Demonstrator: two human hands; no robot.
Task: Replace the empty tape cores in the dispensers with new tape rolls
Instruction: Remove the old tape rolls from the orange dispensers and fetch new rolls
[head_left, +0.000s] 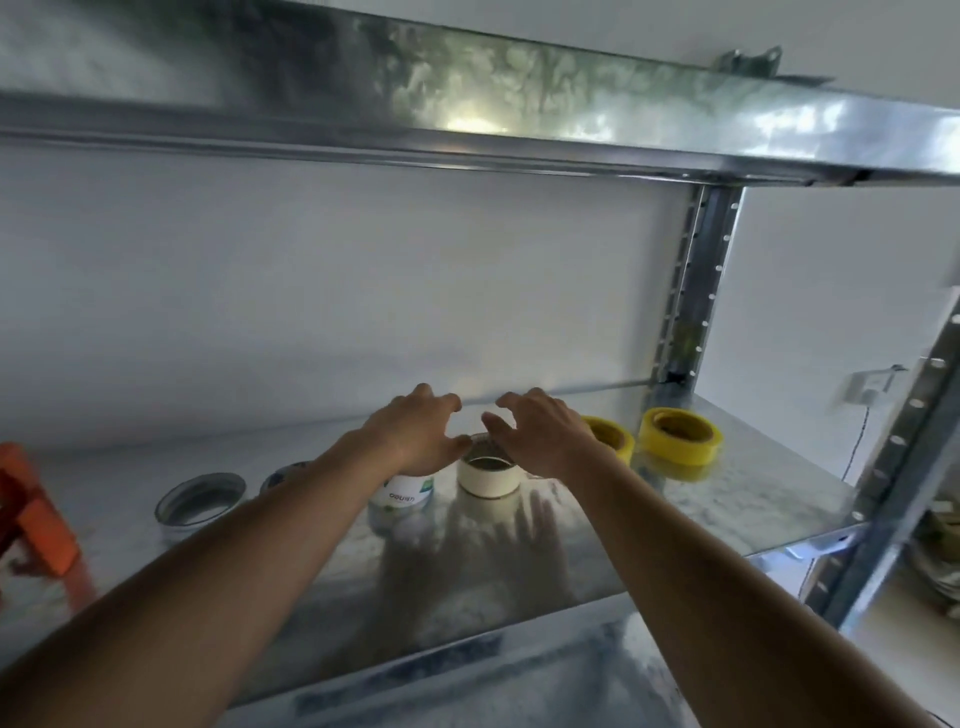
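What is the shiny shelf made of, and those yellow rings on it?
The shelf looks like bare metal, probably zinc-coated steel: it is silvery, mottled, and mirrors the hands. The yellow rings look like rolls of plastic tape wound around brownish, maybe cardboard, centres; blur leaves that open.

Shelf (727, 499) glossy galvanised metal; cream roll (488, 480) matt.

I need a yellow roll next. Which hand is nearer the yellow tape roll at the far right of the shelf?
Right. The right hand hovers over the cream roll, a short way left of the far yellow tape roll; the left hand is farther left.
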